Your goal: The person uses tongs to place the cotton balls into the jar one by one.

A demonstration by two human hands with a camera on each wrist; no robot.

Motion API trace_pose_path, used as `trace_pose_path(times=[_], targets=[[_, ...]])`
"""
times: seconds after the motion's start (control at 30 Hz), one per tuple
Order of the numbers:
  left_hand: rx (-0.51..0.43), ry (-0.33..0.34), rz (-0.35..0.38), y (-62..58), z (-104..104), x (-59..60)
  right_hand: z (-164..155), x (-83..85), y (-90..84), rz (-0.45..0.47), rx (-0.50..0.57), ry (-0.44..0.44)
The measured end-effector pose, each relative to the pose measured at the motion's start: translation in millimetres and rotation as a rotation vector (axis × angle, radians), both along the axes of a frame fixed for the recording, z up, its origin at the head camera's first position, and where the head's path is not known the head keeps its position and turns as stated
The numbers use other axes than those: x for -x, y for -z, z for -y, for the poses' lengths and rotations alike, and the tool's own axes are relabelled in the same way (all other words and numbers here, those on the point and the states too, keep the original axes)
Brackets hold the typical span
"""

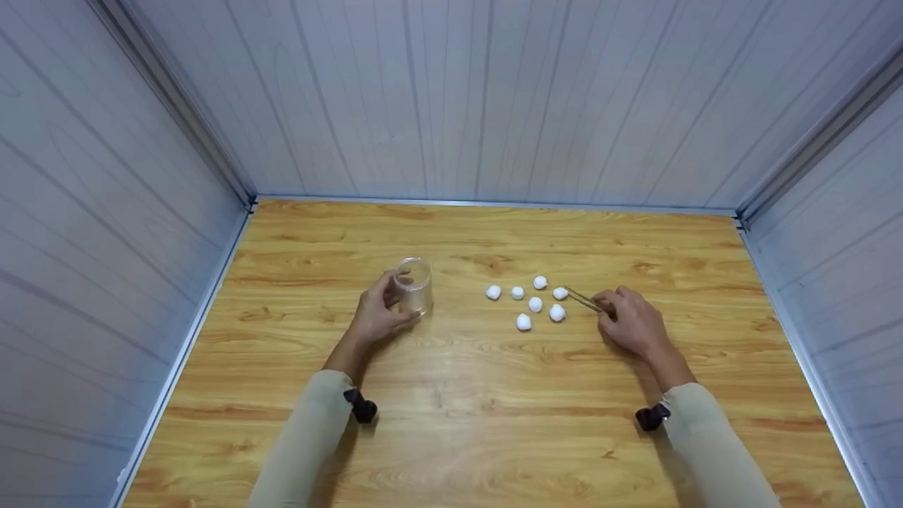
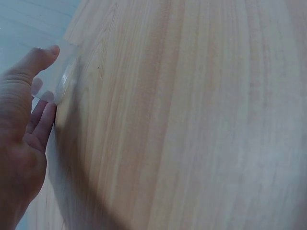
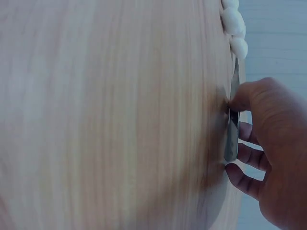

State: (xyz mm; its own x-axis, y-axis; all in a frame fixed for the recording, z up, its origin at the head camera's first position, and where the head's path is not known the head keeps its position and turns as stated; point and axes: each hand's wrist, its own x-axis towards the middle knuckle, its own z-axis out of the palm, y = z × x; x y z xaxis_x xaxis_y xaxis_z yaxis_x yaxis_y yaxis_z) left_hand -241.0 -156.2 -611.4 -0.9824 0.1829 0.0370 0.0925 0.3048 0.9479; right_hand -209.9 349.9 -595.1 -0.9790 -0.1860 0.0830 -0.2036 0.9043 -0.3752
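Balls (image 1: 535,304) right of frame centre look light, squashable, best nipped mid-side; my right fingers (image 1: 611,298) pinch tweezers (image 1: 583,299), left fingers (image 1: 383,283) curl widely round a cup (image 1: 417,300).

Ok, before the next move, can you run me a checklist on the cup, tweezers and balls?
1. Left hand holding the cup: ok.
2. No ball visible inside the cup: ok.
3. Right hand pinching the tweezers: ok.
4. Tweezers pointed at the nearest ball: ok.
5. That ball clamped by the tweezers: cannot tell, too small.
6. Seven balls in view on the table: ok.
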Motion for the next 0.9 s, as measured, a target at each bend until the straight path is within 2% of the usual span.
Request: trace_pose_path(times=[0.2, 0.37, 0.43, 0.67, 0.9], targets=[[0.006, 0.023, -0.018, 2.1, 2, 2.7, 2, -1.7, 1.7, -0.038, -0.006, 0.04], [-0.005, 0.045, -0.061, 20.4, 8, 12.4, 3, -1.8, 1.7, -0.051, -0.012, 0.046], [-0.007, 0.047, -0.07, 22.1, 9, 12.6, 3, -1.7, 1.9, -0.052, -0.009, 0.041], [0.013, 0.037, -0.031, 2.1, 3, 1.7, 4, -1.4, 5.4, -0.087, 0.003, 0.032], [0.033, 0.021, -0.019, -1.8, 1, -1.2, 5, -1.2, 7.0, -0.09, 0.023, 0.043]])
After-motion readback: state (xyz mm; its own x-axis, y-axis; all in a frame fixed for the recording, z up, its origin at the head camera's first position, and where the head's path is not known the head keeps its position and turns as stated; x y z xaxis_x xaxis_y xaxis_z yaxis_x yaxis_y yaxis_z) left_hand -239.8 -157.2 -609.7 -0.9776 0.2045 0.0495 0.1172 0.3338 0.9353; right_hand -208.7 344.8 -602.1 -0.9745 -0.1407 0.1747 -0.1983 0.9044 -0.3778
